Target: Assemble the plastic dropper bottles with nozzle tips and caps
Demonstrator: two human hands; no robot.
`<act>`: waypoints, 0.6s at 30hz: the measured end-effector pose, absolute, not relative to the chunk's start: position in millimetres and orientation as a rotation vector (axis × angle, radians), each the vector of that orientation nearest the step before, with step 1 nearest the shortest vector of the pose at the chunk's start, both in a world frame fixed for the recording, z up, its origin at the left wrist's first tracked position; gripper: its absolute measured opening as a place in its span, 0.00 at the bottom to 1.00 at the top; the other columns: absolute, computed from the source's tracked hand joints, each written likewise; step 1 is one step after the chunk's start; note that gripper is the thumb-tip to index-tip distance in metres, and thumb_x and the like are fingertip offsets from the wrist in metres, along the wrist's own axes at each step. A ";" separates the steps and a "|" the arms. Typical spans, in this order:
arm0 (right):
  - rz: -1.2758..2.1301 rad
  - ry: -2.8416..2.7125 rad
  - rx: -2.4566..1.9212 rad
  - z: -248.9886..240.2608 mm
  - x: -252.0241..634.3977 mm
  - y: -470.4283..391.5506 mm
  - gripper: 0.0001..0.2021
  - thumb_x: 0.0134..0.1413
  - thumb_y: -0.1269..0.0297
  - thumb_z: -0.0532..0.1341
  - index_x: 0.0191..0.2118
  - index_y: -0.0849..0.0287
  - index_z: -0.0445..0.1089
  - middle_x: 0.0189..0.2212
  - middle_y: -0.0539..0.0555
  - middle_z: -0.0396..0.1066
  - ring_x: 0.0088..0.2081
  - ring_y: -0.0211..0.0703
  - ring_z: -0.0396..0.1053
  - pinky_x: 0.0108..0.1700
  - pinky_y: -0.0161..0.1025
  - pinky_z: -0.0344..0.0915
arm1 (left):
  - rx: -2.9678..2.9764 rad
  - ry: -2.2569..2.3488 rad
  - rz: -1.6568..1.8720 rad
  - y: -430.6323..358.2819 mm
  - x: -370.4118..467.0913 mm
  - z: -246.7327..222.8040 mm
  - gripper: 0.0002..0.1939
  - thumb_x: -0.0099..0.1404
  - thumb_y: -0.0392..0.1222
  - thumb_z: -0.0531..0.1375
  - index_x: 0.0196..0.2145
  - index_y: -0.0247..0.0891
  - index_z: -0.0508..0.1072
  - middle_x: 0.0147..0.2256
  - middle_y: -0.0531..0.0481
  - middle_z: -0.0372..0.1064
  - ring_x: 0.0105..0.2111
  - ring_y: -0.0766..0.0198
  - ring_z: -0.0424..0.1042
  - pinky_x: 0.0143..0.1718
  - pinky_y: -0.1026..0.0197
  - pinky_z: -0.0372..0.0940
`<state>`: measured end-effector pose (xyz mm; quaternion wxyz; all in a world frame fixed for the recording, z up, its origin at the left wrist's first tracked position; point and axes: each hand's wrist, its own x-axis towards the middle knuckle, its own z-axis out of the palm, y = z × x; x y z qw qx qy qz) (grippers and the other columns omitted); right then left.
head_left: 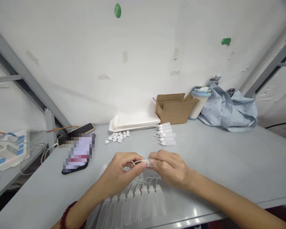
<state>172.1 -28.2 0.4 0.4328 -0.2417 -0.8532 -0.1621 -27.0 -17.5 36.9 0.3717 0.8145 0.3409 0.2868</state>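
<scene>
My left hand point(122, 170) and my right hand point(170, 167) meet over the table, fingers closed on one small translucent plastic bottle point(150, 162). The left thumb and forefinger pinch at its white cap end, where a thin strap curves out. Fingers of the right hand wrap round the body and hide most of it. Just below my hands lies a row of several clear bottles point(137, 205) with looped straps at their necks. Beyond the hands, several more capped bottles point(166, 135) lie stacked on their sides. A small heap of white caps point(118, 136) is left of that stack.
White flat packets point(135, 121) and an open cardboard box point(175, 111) stand by the wall, beside a blue-lidded cup point(200, 101) and a light blue bag point(228, 109). Two phones, one dark point(78, 133) and one with a lit screen point(79, 154), lie left near a power strip point(14, 149).
</scene>
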 end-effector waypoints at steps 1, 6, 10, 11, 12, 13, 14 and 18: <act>-0.424 -2.132 -0.591 -1.3 172.3 -27.5 0.08 0.57 0.77 0.57 0.39 0.59 0.60 0.31 0.55 0.73 0.26 0.36 0.65 0.23 0.32 0.59 | 2.091 0.878 0.726 -17.2 -27.3 36.8 0.12 0.65 0.41 0.55 0.27 0.35 0.74 0.22 0.53 0.68 0.24 0.68 0.65 0.25 0.68 0.60; -0.330 -2.131 -0.585 -7.4 170.9 -23.1 0.02 0.62 0.69 0.54 0.38 0.59 0.58 0.29 0.55 0.71 0.27 0.38 0.67 0.24 0.32 0.61 | 2.205 0.868 0.794 -15.8 -28.8 32.1 0.09 0.65 0.40 0.56 0.30 0.35 0.74 0.23 0.52 0.67 0.23 0.68 0.64 0.24 0.68 0.59; 0.099 -2.153 -0.696 -4.8 172.0 -24.9 0.05 0.65 0.64 0.51 0.38 0.58 0.58 0.28 0.55 0.70 0.27 0.38 0.68 0.27 0.33 0.65 | 2.350 0.794 0.925 -14.6 -29.6 24.2 0.05 0.64 0.36 0.57 0.34 0.35 0.73 0.26 0.50 0.69 0.25 0.67 0.65 0.26 0.67 0.60; 0.196 -2.150 -0.730 -3.7 172.9 -25.7 0.05 0.64 0.63 0.52 0.38 0.59 0.58 0.28 0.54 0.70 0.26 0.37 0.67 0.27 0.33 0.65 | 2.382 0.779 0.962 -14.4 -29.5 22.7 0.05 0.64 0.36 0.56 0.35 0.35 0.73 0.26 0.49 0.70 0.25 0.67 0.66 0.27 0.67 0.60; 0.276 -2.140 -0.763 -2.7 173.6 -26.3 0.05 0.64 0.63 0.53 0.38 0.59 0.59 0.28 0.54 0.70 0.25 0.37 0.67 0.27 0.33 0.65 | 2.395 0.774 0.994 -14.1 -29.3 21.8 0.06 0.64 0.35 0.56 0.35 0.34 0.73 0.27 0.48 0.71 0.26 0.66 0.66 0.27 0.66 0.61; 0.330 -2.120 -0.789 -2.1 174.2 -26.6 0.05 0.63 0.63 0.54 0.38 0.59 0.60 0.28 0.53 0.71 0.25 0.36 0.67 0.27 0.32 0.65 | 2.386 0.781 1.008 -14.0 -28.9 21.7 0.06 0.64 0.35 0.56 0.36 0.34 0.73 0.28 0.47 0.71 0.27 0.66 0.67 0.27 0.66 0.61; 0.356 -2.098 -0.803 -2.0 174.5 -26.7 0.05 0.62 0.62 0.55 0.38 0.59 0.60 0.29 0.53 0.71 0.26 0.37 0.68 0.27 0.32 0.65 | 2.353 0.799 0.991 -13.9 -28.4 22.3 0.06 0.64 0.36 0.56 0.37 0.35 0.73 0.29 0.47 0.72 0.27 0.66 0.68 0.27 0.67 0.62; 0.163 -2.075 -0.722 -6.2 172.6 -25.1 0.05 0.61 0.63 0.57 0.38 0.58 0.61 0.30 0.55 0.72 0.30 0.38 0.70 0.29 0.32 0.67 | 2.062 0.886 0.718 -13.7 -27.1 28.7 0.12 0.66 0.43 0.53 0.35 0.36 0.74 0.29 0.49 0.71 0.26 0.67 0.68 0.25 0.69 0.65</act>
